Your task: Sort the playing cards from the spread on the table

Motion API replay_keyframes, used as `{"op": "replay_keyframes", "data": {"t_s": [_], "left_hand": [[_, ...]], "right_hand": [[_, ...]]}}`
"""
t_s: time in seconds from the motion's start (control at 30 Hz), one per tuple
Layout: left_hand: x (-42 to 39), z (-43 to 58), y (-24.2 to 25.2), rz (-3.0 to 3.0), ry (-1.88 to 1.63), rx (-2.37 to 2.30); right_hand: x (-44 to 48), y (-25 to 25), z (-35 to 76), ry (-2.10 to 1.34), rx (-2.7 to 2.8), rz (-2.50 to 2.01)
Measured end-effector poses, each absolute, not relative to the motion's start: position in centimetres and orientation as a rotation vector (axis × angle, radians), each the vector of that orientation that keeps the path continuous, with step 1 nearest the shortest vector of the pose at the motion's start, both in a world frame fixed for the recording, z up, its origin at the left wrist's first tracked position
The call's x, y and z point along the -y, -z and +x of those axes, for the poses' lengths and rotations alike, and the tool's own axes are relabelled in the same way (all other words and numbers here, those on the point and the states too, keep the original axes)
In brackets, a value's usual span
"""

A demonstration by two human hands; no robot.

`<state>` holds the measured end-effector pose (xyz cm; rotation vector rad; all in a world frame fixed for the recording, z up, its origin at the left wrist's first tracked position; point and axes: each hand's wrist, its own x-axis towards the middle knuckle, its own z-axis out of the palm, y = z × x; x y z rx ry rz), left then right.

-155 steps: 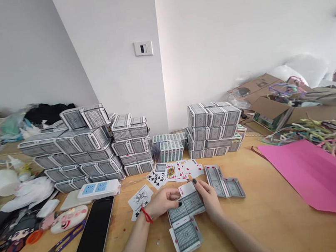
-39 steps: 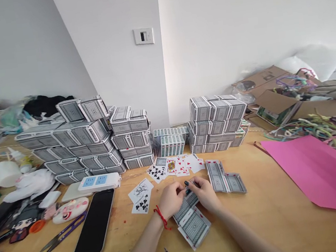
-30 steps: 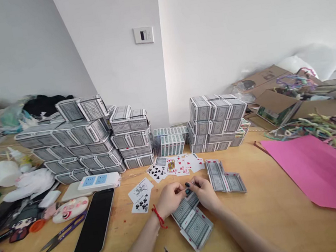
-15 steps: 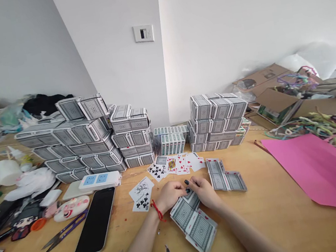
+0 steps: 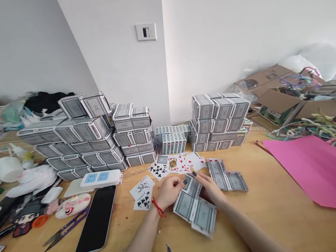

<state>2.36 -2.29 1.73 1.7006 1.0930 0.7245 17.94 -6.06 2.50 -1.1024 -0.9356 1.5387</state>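
Between my hands is a joined piece of folded playing cards [image 5: 184, 206], patterned grey backs facing up, its lower section slanting toward me. My left hand [image 5: 172, 190], with a red string at the wrist, pinches its upper left edge. Along its upper right edge lies my right hand [image 5: 210, 189], thumb and fingers closed on the border. A similar L-shaped piece of joined cards [image 5: 226, 178] rests on the table just right of my right hand. Loose playing cards [image 5: 180, 164] lie face up beyond my hands, and a joker card [image 5: 142, 187] overlaps a ten of clubs at the left.
Stacked card blocks rise at the left [image 5: 76, 148] and right [image 5: 218, 122], with small card boxes [image 5: 173, 140] between them. Left of my arm are a phone [image 5: 96, 221], thread snips [image 5: 65, 229] and a power strip [image 5: 102, 179]. Pink paper [image 5: 316, 171] and yarn [image 5: 323, 132] lie right.
The joined card piece has tilted upward, its near end lifting and shifting slightly right. My fingers have moved apart along its top edge. The view has shifted slightly.
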Motion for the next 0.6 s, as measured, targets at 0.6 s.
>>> {"op": "replay_keyframes", "data": {"t_s": [0.6], "left_hand": [[2.2, 2.3, -1.2, 1.561, -0.795, -1.073]], "right_hand": [[5.9, -1.7, 17.8, -1.381, 1.13, -1.187]]}}
